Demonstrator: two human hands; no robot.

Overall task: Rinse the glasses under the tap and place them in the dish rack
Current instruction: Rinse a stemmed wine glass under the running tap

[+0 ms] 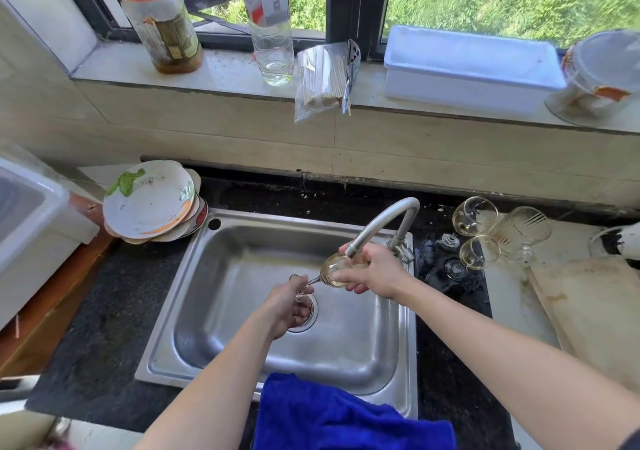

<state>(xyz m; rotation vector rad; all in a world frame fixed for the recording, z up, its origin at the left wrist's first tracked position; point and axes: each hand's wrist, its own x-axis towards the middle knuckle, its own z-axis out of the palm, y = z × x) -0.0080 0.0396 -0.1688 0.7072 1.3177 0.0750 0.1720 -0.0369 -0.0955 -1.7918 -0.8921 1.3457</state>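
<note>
Left hand [292,302] pinched the glass [329,269] by its stem, right hand [372,273] cupped it (wet, slippery); it could slip and break.

No lettering can be read anywhere. Up behind the tap [388,217], the clear bottle [272,37] bears a red-and-white label and the orange-lidded jar [162,27] left of it a dark one, both too blurred to make out.

bright window daylight (edges warped)

The right hand [375,271] is hiding part of the wine glass [330,269]. The blue cloth [346,418] is running off the near edge
</note>
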